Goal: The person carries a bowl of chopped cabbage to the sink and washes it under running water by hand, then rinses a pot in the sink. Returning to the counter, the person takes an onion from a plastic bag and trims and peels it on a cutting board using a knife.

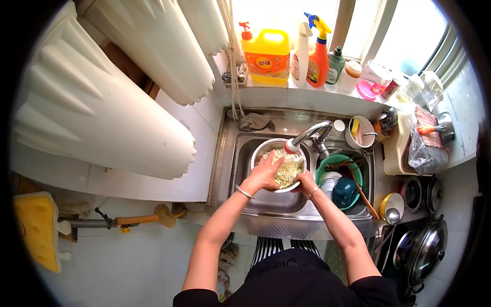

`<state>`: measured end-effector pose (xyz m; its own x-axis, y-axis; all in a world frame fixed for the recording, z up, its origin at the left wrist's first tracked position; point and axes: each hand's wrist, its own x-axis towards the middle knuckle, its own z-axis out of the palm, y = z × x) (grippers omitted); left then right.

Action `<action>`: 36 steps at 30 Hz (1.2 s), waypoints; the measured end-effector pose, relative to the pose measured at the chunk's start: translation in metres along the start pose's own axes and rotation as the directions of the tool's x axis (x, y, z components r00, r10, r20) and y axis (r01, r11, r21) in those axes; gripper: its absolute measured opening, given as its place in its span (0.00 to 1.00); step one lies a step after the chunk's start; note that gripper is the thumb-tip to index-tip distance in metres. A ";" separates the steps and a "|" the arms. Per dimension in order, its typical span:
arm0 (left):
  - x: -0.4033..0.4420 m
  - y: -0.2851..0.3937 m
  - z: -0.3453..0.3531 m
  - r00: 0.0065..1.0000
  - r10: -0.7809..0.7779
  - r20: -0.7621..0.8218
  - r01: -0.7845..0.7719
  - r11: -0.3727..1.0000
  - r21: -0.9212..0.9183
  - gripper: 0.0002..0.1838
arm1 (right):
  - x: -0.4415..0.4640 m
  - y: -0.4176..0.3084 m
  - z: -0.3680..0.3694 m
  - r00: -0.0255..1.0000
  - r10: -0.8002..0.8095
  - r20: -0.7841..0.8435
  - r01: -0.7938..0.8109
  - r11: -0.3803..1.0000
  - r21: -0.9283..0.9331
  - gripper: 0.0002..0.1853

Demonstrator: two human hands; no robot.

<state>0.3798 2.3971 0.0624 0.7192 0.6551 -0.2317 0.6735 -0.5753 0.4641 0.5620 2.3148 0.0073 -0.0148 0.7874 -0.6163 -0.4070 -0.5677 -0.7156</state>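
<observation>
A round metal bowl sits in the left basin of the steel sink, full of pale shredded vegetable. My left hand rests over the shreds on the bowl's left side, its fingers spread and partly in among them. At the lower right rim, my right hand grips the bowl; some of its fingers are hidden beneath the edge. Right above the bowl hangs the red-and-white tip of the faucet. Whether water is running, I cannot tell.
In the right basin, a green tub holds dishes and chopsticks. A grey cloth lies behind the left basin. Cleaning bottles, including an orange jug, line the windowsill. A lidded pan stands on the right.
</observation>
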 end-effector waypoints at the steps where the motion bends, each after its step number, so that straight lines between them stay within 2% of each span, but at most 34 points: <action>1: 0.004 -0.001 0.010 0.999 -0.017 -0.043 0.019 0.998 0.054 0.57 | 0.001 0.000 0.000 0.999 -0.030 -0.010 0.030 0.999 -0.010 0.36; 4: 0.014 -0.010 0.024 0.994 -0.013 -0.107 0.023 0.996 0.086 0.57 | 0.008 -0.002 0.000 0.998 -0.056 -0.010 0.055 0.998 -0.024 0.36; 5: 0.016 -0.012 0.027 0.986 -0.004 -0.166 0.019 0.996 0.089 0.53 | 0.011 -0.004 -0.001 0.999 -0.051 -0.003 0.051 0.998 -0.028 0.35; 6: 0.021 -0.017 0.029 0.986 0.001 -0.169 0.014 0.996 0.090 0.53 | 0.014 -0.005 -0.001 0.998 -0.055 -0.006 0.055 0.998 -0.029 0.35; 8: 0.028 -0.027 0.036 0.987 -0.092 -0.128 0.095 0.995 0.019 0.50 | 0.017 -0.003 0.000 1.000 -0.029 -0.005 0.029 0.997 -0.072 0.35; 9: 0.027 -0.026 0.034 0.978 -0.093 -0.186 0.091 0.996 -0.022 0.45 | 0.018 -0.002 -0.001 1.000 -0.026 0.001 0.026 0.998 -0.063 0.35; 13: 0.035 -0.042 0.043 0.963 -0.117 -0.243 0.078 0.984 -0.163 0.40 | 0.026 0.005 -0.003 1.000 -0.003 0.001 0.003 1.000 0.012 0.36; 15: 0.035 -0.044 0.043 0.958 -0.136 -0.253 0.076 0.970 -0.231 0.41 | 0.027 0.004 -0.003 1.000 -0.017 -0.012 0.017 1.000 -0.021 0.31; 19: 0.039 -0.039 0.038 0.938 -0.156 -0.309 0.027 0.923 -0.383 0.45 | 0.028 0.001 -0.002 1.000 -0.011 -0.009 0.011 1.000 -0.017 0.31; 20: 0.040 -0.033 0.038 0.937 -0.155 -0.312 0.026 0.924 -0.382 0.45 | 0.029 0.002 0.000 1.000 -0.025 -0.009 0.025 1.000 0.000 0.31; 23: 0.042 -0.007 0.044 0.974 -0.104 -0.199 0.086 0.991 -0.100 0.50 | 0.031 0.008 0.002 0.999 -0.038 0.013 0.038 0.999 -0.003 0.32; 24: 0.041 0.002 0.042 0.974 -0.105 -0.199 0.086 0.991 -0.102 0.50 | 0.031 0.010 0.003 0.999 -0.038 0.032 0.039 0.999 -0.020 0.33; 26: 0.040 0.017 0.041 0.975 -0.199 -0.101 0.205 0.977 0.057 0.48 | 0.024 0.012 0.011 0.997 -0.071 -0.009 0.071 0.997 -0.022 0.31; 27: 0.042 0.014 0.051 0.966 -0.184 -0.180 0.196 0.979 0.052 0.45 | 0.024 0.015 0.011 1.000 -0.030 -0.009 0.030 0.999 -0.017 0.31; 28: 0.048 0.008 0.059 0.967 -0.181 -0.179 0.192 0.980 0.048 0.45 | 0.025 0.016 0.011 1.000 0.009 -0.009 -0.009 1.000 -0.013 0.30; 30: 0.051 -0.006 0.079 0.964 -0.131 -0.231 0.149 0.987 0.065 0.37 | 0.026 0.026 0.011 0.999 0.000 -0.033 0.000 1.000 -0.003 0.28; 31: 0.052 -0.012 0.084 0.955 -0.074 -0.287 0.074 0.997 -0.012 0.29 | 0.029 0.032 0.010 0.999 -0.007 -0.036 0.008 1.000 0.029 0.29; 36: 0.049 -0.047 0.099 0.953 0.051 -0.298 -0.069 0.996 -0.052 0.26 | 0.031 0.038 -0.005 0.997 0.070 -0.021 -0.069 0.996 0.051 0.29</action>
<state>0.4002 2.4082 -0.0557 0.6688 0.7413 0.0572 0.6125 -0.5929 0.5227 0.5510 2.3168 -0.0409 -0.0238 0.7405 -0.6717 -0.4507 -0.6076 -0.6539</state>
